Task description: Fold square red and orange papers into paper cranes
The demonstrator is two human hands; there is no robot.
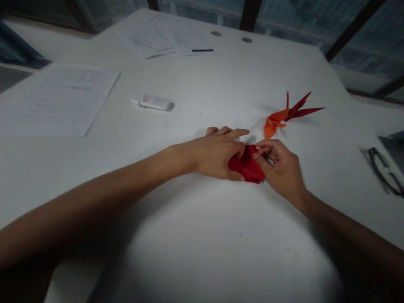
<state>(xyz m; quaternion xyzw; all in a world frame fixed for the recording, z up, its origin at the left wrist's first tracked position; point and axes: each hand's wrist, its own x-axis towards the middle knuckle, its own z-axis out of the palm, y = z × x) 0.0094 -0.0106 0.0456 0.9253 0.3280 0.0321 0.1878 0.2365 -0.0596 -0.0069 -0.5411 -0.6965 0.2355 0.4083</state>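
A piece of red folded origami paper (248,166) lies low over the white table, between my two hands. My left hand (217,153) holds its left side, with the thumb along the near edge and a bent finger pressing on top; the other fingers stretch away over the table. At the paper's right edge, my right hand (279,166) pinches it between thumb and fingertips. Just beyond the right hand stands a folded paper figure, with an orange front part (274,122) and pointed dark red parts (301,108) behind. My fingers hide parts of the red paper.
On the white table (202,235), a white correction-fluid bottle or similar tube (154,102) lies left of centre. Printed sheets (63,94) lie at the left, with more papers (167,31) and a dark pen-like strip (202,50) at the back. Black-framed glasses (383,170) rest at the right.
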